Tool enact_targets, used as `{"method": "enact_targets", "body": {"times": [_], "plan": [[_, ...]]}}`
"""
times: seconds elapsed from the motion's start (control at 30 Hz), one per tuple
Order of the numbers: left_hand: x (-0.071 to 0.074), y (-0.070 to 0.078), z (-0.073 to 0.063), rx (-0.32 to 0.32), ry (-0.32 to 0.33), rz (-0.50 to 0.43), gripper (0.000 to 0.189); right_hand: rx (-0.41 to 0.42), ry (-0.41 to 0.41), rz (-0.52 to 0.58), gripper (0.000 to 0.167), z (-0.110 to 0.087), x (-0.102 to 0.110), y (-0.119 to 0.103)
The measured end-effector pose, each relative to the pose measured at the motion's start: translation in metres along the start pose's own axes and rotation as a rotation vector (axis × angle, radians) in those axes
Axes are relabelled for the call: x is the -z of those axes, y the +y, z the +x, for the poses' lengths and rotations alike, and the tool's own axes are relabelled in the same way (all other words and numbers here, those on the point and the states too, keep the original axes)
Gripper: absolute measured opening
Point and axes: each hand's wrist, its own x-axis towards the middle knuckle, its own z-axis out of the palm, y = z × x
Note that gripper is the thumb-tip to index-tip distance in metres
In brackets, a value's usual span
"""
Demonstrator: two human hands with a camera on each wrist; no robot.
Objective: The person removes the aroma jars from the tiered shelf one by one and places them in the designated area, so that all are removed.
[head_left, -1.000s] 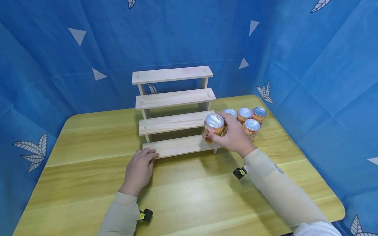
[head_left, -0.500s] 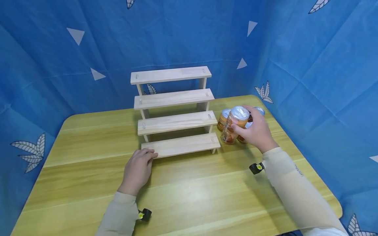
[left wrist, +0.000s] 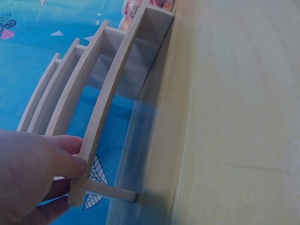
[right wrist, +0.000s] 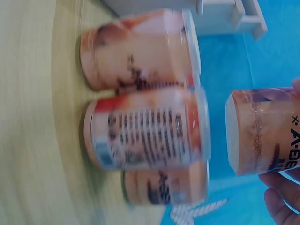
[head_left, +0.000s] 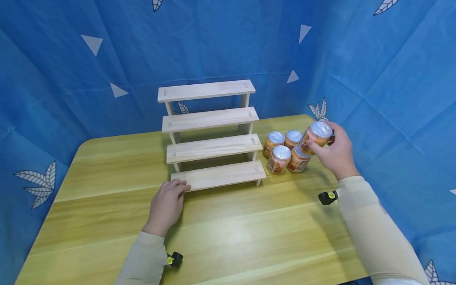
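Observation:
My left hand [head_left: 165, 208] grips the left end of the lowest step of a four-tier wooden display stand [head_left: 219, 175]. The left wrist view shows thumb and fingers around that board [left wrist: 108, 96]. At the right, my right hand [head_left: 339, 153] holds an orange can [head_left: 312, 139] with a silver lid, raised and tilted above the table. Several like cans stand upright in a cluster below and left of it, among them a front-left can [head_left: 278, 161] and a front-right can [head_left: 298, 161]. In the right wrist view the held can [right wrist: 265, 131] is apart from the standing ones.
The cans stand just right of the stand on a wood-grain table [head_left: 228, 237]. Blue patterned cloth [head_left: 213, 43] hangs behind the table and along its sides. Black wrist cameras sit on both sleeves.
My right hand brought a can from the stand's lowest step to the cluster's front left and let it go. It then took hold of the rear-right can and raised it. The left hand stays put.

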Motion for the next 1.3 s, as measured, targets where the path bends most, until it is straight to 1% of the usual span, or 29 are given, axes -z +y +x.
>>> {"method": "enact_targets", "body": {"times": [0.17, 0.33, 0.43, 0.57, 0.73, 0.87, 1.07, 1.17, 1.3], "plan": [[0.000, 0.000, -0.001, 0.001, 0.000, 0.007, 0.023, -0.067, 0.033, 0.008, 0.076, 0.001, 0.008, 0.015], [0.000, 0.000, -0.002, 0.008, -0.002, 0.011, 0.023, -0.125, 0.050, -0.017, 0.076, 0.001, 0.012, 0.029], [0.001, 0.001, -0.001, 0.010, -0.001, 0.010, 0.023, -0.173, 0.039, -0.040, 0.080, 0.000, 0.014, 0.036], [0.001, 0.001, 0.001, 0.002, 0.005, 0.013, 0.024, -0.205, 0.025, -0.061, 0.083, 0.000, 0.014, 0.046], [0.000, 0.001, 0.004, -0.010, 0.016, 0.014, 0.023, -0.220, 0.005, -0.051, 0.085, -0.002, 0.009, 0.063], [0.000, 0.003, 0.005, 0.004, 0.005, 0.008, 0.023, -0.233, -0.036, -0.051, 0.085, -0.006, 0.003, 0.076], [-0.001, 0.004, 0.010, -0.008, 0.016, 0.009, 0.023, -0.212, -0.058, -0.024, 0.085, -0.008, -0.007, 0.085], [-0.001, 0.003, 0.008, -0.005, 0.019, 0.016, 0.022, -0.206, -0.074, -0.008, 0.087, -0.009, -0.013, 0.086], [-0.001, 0.002, 0.001, 0.006, 0.010, 0.025, 0.022, -0.188, -0.110, -0.008, 0.084, -0.014, -0.020, 0.089]]}}
